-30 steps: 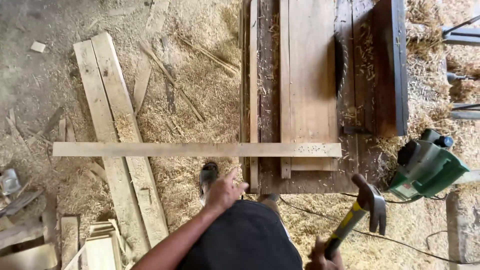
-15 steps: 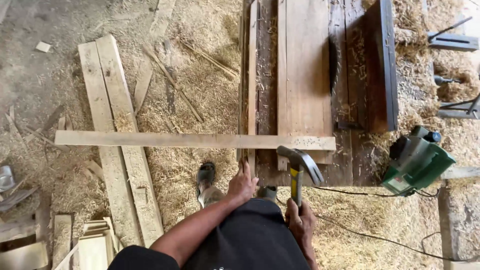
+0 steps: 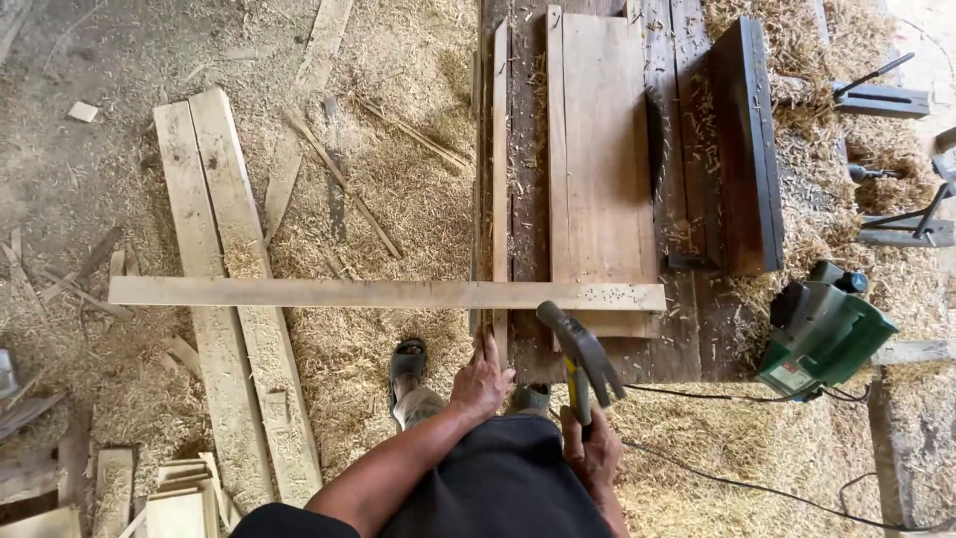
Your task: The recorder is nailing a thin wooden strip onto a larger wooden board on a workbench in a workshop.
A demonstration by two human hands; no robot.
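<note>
A long pale wooden slat (image 3: 378, 293) lies crosswise, its right end resting on the dark plank workbench (image 3: 687, 329). My left hand (image 3: 482, 380) rests its fingertips against the near end of a thin upright board (image 3: 500, 179) at the bench's front edge. My right hand (image 3: 592, 450) grips the yellow-and-black handle of a claw hammer (image 3: 580, 357), whose dark head hangs just below the slat. A wide brown board (image 3: 597, 159) lies lengthwise on the bench under the slat's right end.
A green power planer (image 3: 823, 331) sits at the bench's right, its black cord (image 3: 737, 483) trailing over wood shavings. Two pale planks (image 3: 229, 299) lie on the floor at left. My sandalled foot (image 3: 407, 361) stands in shavings. Offcuts (image 3: 179, 503) pile at bottom left.
My right hand swung the hammer from low on the right up and inward to the slat. My left hand reached forward to the board's end at the bench's edge.
</note>
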